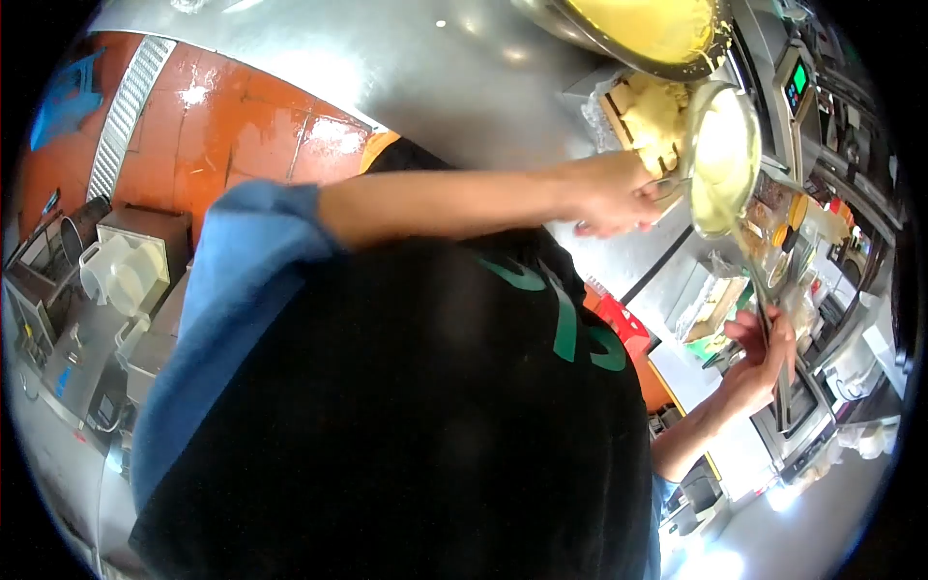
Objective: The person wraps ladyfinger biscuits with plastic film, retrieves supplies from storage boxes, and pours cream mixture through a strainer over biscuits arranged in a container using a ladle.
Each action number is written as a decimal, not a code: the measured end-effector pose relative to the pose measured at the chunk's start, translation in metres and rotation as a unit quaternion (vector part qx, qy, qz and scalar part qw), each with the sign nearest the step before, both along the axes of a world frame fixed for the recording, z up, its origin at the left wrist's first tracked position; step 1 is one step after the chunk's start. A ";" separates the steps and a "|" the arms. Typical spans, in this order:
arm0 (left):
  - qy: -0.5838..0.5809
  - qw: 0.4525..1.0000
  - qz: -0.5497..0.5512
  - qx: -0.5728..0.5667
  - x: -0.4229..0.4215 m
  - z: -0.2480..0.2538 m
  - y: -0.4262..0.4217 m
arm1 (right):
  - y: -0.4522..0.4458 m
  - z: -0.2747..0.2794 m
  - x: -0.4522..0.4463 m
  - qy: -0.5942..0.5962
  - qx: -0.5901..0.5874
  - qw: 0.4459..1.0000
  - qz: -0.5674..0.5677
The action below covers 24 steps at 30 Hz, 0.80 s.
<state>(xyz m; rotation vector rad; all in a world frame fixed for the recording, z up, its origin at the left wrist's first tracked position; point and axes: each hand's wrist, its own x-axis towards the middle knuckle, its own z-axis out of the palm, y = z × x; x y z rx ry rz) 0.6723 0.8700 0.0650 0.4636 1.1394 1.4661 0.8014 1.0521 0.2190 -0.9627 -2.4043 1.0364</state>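
Observation:
My left hand is closed around the handle of a round, ladle-like metal scoop holding pale yellow cream. The scoop is tilted, its bowl facing away from my hand. My right hand grips the long metal handle of a utensil, whose far end reaches the scoop's lower rim; the shape of that end is hard to make out. Close beside the scoop is a wooden-edged box with lumpy yellow mixture. Above it stands a large metal bowl of smooth yellow cream.
A scale with a green display stands beyond the scoop. Jars with yellow lids and another lined box are farther along the metal counter. A red object is near my apron. The tiled floor looks wet.

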 end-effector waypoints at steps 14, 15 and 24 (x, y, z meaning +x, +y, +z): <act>-0.065 0.997 0.011 -0.038 0.038 0.013 -0.033 | -0.001 0.001 0.023 -0.025 -0.050 0.998 -0.001; -0.060 0.997 0.018 -0.041 0.040 0.013 -0.032 | -0.003 0.000 0.024 -0.026 -0.060 0.998 0.011; -0.084 0.995 0.043 -0.021 0.051 0.001 -0.027 | -0.001 -0.012 0.020 -0.019 -0.080 0.995 0.048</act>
